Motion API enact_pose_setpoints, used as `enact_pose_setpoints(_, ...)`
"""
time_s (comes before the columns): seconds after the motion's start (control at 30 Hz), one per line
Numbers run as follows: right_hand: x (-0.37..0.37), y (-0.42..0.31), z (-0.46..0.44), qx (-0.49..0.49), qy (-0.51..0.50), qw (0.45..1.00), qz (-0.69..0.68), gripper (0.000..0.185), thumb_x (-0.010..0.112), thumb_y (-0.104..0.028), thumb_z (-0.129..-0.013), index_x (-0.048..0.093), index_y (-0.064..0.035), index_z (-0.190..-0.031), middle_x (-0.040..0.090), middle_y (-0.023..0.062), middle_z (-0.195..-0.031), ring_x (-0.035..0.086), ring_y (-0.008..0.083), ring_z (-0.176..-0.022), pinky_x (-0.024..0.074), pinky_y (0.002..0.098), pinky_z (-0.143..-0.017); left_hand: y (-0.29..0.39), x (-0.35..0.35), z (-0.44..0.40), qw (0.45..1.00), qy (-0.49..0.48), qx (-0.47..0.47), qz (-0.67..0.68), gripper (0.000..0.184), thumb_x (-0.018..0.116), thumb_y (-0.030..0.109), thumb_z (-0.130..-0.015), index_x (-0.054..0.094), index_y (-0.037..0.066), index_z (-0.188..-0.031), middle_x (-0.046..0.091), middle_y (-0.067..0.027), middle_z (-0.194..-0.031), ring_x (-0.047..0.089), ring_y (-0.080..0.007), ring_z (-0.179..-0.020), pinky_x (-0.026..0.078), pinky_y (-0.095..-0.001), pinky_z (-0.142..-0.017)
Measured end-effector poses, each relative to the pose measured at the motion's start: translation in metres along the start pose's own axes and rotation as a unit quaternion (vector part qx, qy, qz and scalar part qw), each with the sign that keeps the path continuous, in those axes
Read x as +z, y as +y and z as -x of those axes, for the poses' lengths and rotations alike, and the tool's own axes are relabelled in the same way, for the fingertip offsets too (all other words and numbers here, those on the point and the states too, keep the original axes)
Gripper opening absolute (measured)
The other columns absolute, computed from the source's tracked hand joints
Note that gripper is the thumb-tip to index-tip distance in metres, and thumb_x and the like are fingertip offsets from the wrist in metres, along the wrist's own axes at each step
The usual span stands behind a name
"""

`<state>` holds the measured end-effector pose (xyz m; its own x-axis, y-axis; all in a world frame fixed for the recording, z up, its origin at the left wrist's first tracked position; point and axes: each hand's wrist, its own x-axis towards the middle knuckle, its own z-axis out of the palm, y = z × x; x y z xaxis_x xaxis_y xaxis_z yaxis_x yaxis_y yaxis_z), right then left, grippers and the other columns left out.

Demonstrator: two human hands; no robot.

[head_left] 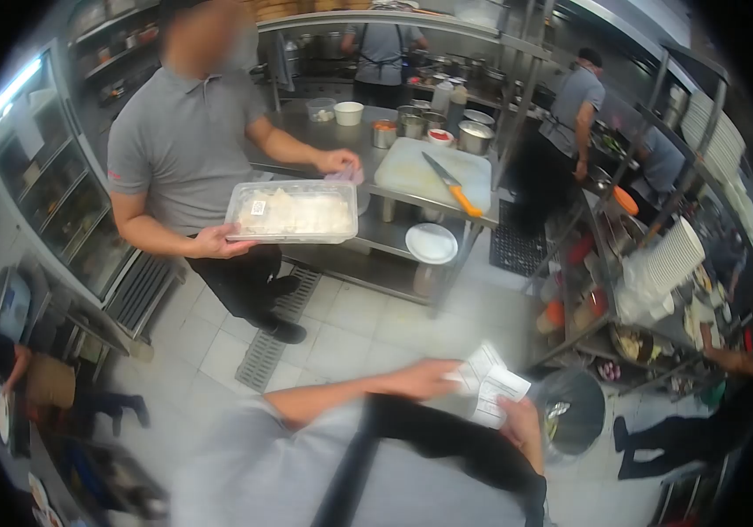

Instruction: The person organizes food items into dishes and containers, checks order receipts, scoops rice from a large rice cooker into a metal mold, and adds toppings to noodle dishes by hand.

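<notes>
I had both hands on the printed slips [501,386], lower right of centre. Right hand [522,420] pinched them at their lower right edge; left hand [425,378], a bit blurred, gripped at the left edge. Print too small for me to read. Open bin [589,400] stood on the floor just right of the slips.

Surface: steel table [359,140], upper centre. White cutting board [403,167] on it, orange-handled knife [453,186] laid diagonally across, handle toward the front edge. Metal pots [475,139] and tubs behind. White dish [432,244] sat below tabletop level.

Room: kitchen, pale tiled floor [354,307], drain grate [259,367] left of centre. Glass-front fridge [51,176] far left; stacked plates [670,263] on a rack at right. A co-worker [187,132], upper left, held a clear lidded container [293,212]. Others I saw at the frame's edges.
</notes>
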<state>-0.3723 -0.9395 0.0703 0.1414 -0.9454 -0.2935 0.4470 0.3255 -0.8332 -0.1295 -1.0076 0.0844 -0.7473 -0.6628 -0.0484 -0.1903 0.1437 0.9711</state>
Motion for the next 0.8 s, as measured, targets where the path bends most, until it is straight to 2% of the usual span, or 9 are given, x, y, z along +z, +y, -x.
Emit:
enact_pose_setpoints(0.13, -0.011, -0.038, -0.072, -0.015, -0.087, 0.974, 0.207, 0.035, 0.053, -0.002, -0.085, 0.05, 0.0055, -0.119, 0.058, 0.0117, -0.112, 0.055, 0.0154, -0.1, 0.0405, 0.0285, -0.09, 0.012, -0.049, -0.052, 0.989, 0.111, 0.046, -0.089, 0.025, 0.05, 0.021, -0.091, 0.058, 0.005, -0.108, 0.064, -0.0115, -0.082, 0.059, -0.0162, -0.077, 0.047, -0.0316, -0.074)
enact_pose_setpoints(0.3, -0.005, -0.068, -0.138, -0.106, -0.061, 0.918, 0.376, 0.027, 0.05, -0.007, -0.088, 0.054, 0.0037, -0.113, 0.06, 0.0031, -0.093, 0.054, 0.0116, -0.089, 0.0413, 0.0253, -0.082, 0.028, -0.158, -0.112, 0.937, 0.267, 0.044, -0.219, 0.026, 0.053, 0.019, -0.088, 0.057, 0.005, -0.109, 0.062, -0.0185, -0.087, 0.063, -0.0293, -0.08, 0.049, -0.0365, -0.068)
enact_pose_setpoints(0.43, -0.037, -0.074, -0.19, -0.096, 0.039, 0.926, 0.364, 0.025, 0.052, -0.008, -0.088, 0.056, 0.0037, -0.11, 0.061, 0.0024, -0.088, 0.056, 0.0121, -0.082, 0.0444, 0.0251, -0.074, 0.072, -0.288, -0.158, 0.895, 0.343, 0.148, -0.244, 0.03, 0.061, 0.019, -0.084, 0.058, -0.001, -0.106, 0.064, -0.0099, -0.091, 0.056, -0.0106, -0.081, 0.047, -0.0298, -0.073)
enact_pose_setpoints(0.47, -0.054, -0.074, -0.202, -0.081, 0.072, 0.93, 0.352, 0.025, 0.053, -0.008, -0.087, 0.056, 0.0032, -0.109, 0.061, 0.0026, -0.088, 0.057, 0.0121, -0.08, 0.0449, 0.025, -0.072, 0.083, -0.326, -0.173, 0.878, 0.374, 0.103, -0.279, 0.025, 0.061, 0.016, -0.084, 0.06, -0.001, -0.101, 0.064, -0.006, -0.09, 0.055, -0.0095, -0.079, 0.046, -0.0274, -0.071)
enact_pose_setpoints(0.57, -0.129, -0.051, -0.251, -0.16, 0.143, 0.916, 0.34, 0.028, 0.049, -0.001, -0.086, 0.055, 0.0002, -0.113, 0.062, 0.0071, -0.092, 0.058, 0.0132, -0.079, 0.0481, 0.0276, -0.069, 0.091, -0.443, -0.235, 0.832, 0.472, 0.24, -0.165, 0.014, 0.058, 0.012, -0.085, 0.062, 0.003, -0.095, 0.063, -0.001, -0.084, 0.054, -0.0079, -0.075, 0.045, -0.026, -0.069)
enact_pose_setpoints(0.63, -0.153, -0.049, -0.263, -0.127, 0.213, 0.917, 0.312, 0.03, 0.045, 0.003, -0.085, 0.054, 0.0024, -0.113, 0.062, 0.0092, -0.093, 0.06, 0.0158, -0.08, 0.0489, 0.0281, -0.07, 0.117, -0.495, -0.264, 0.768, 0.556, 0.257, -0.19, 0.022, 0.058, 0.019, -0.082, 0.062, 0.002, -0.095, 0.065, -0.0173, -0.087, 0.063, -0.0297, -0.082, 0.047, -0.0346, -0.072)
enact_pose_setpoints(0.7, -0.191, -0.043, -0.265, -0.061, 0.283, 0.847, 0.446, 0.028, 0.048, 0.001, -0.081, 0.056, 0.0036, -0.108, 0.064, 0.0086, -0.089, 0.06, 0.0157, -0.077, 0.0478, 0.0279, -0.066, 0.131, -0.553, -0.303, 0.721, 0.598, 0.26, -0.235, 0.024, 0.056, 0.022, -0.083, 0.062, 0.002, -0.095, 0.064, -0.0198, -0.089, 0.061, -0.0354, -0.085, 0.047, -0.0389, -0.075)
enact_pose_setpoints(0.73, -0.223, -0.022, -0.268, -0.16, 0.299, 0.826, 0.45, 0.028, 0.049, 0.0, -0.078, 0.057, 0.0037, -0.104, 0.064, 0.0077, -0.087, 0.06, 0.0172, -0.077, 0.0463, 0.0283, -0.067, 0.128, -0.593, -0.333, 0.715, 0.608, 0.269, -0.215, 0.026, 0.054, 0.023, -0.084, 0.061, 0.001, -0.096, 0.063, -0.0209, -0.09, 0.06, -0.0373, -0.086, 0.046, -0.0411, -0.076)
enact_pose_setpoints(0.8, -0.235, -0.013, -0.252, -0.039, 0.413, 0.743, 0.525, 0.028, 0.049, -0.001, -0.076, 0.059, 0.0032, -0.103, 0.064, 0.0104, -0.088, 0.06, 0.0208, -0.079, 0.046, 0.0304, -0.071, 0.13, -0.638, -0.376, 0.689, 0.645, 0.243, -0.224, 0.028, 0.051, 0.026, -0.086, 0.06, 0.001, -0.096, 0.062, -0.0229, -0.089, 0.058, -0.0403, -0.087, 0.044, -0.0459, -0.078)
